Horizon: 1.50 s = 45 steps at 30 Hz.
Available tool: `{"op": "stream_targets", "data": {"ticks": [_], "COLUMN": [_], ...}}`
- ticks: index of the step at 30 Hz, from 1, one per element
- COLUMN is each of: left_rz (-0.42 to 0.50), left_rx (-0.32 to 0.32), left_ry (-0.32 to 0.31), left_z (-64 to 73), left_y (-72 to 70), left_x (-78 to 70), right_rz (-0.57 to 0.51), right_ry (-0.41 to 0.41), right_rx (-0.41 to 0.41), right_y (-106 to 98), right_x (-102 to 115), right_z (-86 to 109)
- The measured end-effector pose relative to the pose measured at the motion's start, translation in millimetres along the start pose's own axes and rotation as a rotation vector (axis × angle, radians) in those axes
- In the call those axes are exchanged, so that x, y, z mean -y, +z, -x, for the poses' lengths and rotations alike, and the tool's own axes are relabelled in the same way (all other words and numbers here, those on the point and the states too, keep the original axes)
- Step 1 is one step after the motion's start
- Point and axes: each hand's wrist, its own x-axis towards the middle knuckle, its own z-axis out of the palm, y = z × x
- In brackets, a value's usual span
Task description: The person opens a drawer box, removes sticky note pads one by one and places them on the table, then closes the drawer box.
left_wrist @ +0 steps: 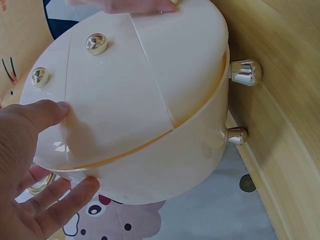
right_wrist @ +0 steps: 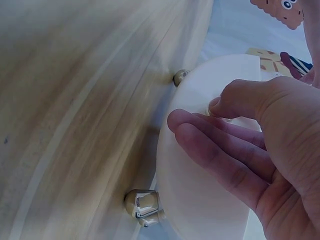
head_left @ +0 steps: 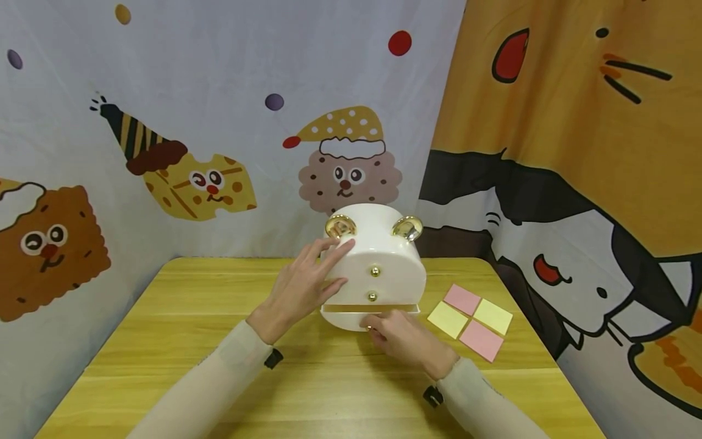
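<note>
A rounded white drawer cabinet [head_left: 403, 268] with gold ear shapes [head_left: 407, 229] stands on the table. Its lowest drawer [head_left: 339, 319] sticks out a little in the head view, with a gap along its top edge. My right hand [head_left: 403, 336] pinches that drawer's small gold knob [head_left: 369, 328] between thumb and curled index finger; the fingers hide most of it. My left hand [head_left: 300, 285] rests on the cabinet's left side, its thumb [left_wrist: 47, 112] on the front face and other fingers spread along the side. Two gold knobs [left_wrist: 96, 44] show on the drawers above.
Pink [head_left: 462, 299] and yellow [head_left: 447, 319] sticky notes lie in a cluster on the wooden table [head_left: 219, 305], right of the cabinet. Short gold feet [left_wrist: 245, 73] hold the cabinet up. A cartoon-printed curtain [head_left: 219, 61] hangs behind and along both sides of the table.
</note>
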Motion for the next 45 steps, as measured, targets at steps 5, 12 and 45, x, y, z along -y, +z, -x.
{"op": "stream_targets", "data": {"ticks": [5, 12, 45], "left_rz": [0.003, -0.002, 0.005], "left_rx": [-0.003, 0.000, -0.030], "left_ry": [0.003, 0.002, 0.015], "left_z": [0.2, 0.3, -0.5], "left_y": [0.3, 0.4, -0.5], "left_x": [-0.2, 0.4, -0.3], "right_rz": [0.014, 0.041, -0.016], "right_ry": [-0.006, -0.029, -0.044], "right_rx": [-0.017, -0.051, -0.064], "right_y": [2, 5, 7], "right_x": [-4, -9, -20], "right_z": [-2.8, -6.6, -14.6]}}
